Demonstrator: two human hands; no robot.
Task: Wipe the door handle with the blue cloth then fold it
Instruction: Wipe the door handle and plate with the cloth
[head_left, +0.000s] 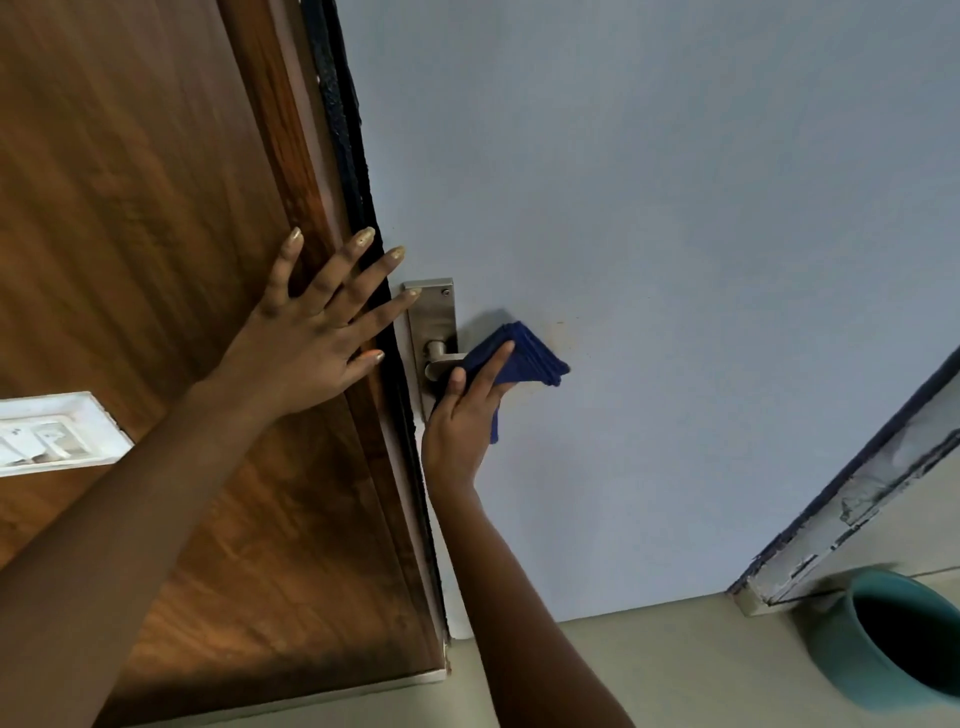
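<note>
A silver door handle on a steel backplate is mounted near the edge of a pale blue-grey door. My right hand holds a folded blue cloth wrapped over the lever of the handle, so most of the lever is hidden. My left hand lies flat with fingers spread on the brown wooden frame, its fingertips reaching the door's edge and the backplate.
A white switch plate is fixed on the wooden panel at the left. A teal bucket stands on the floor at the lower right, beside a worn frame edge. Beige floor tiles lie below the door.
</note>
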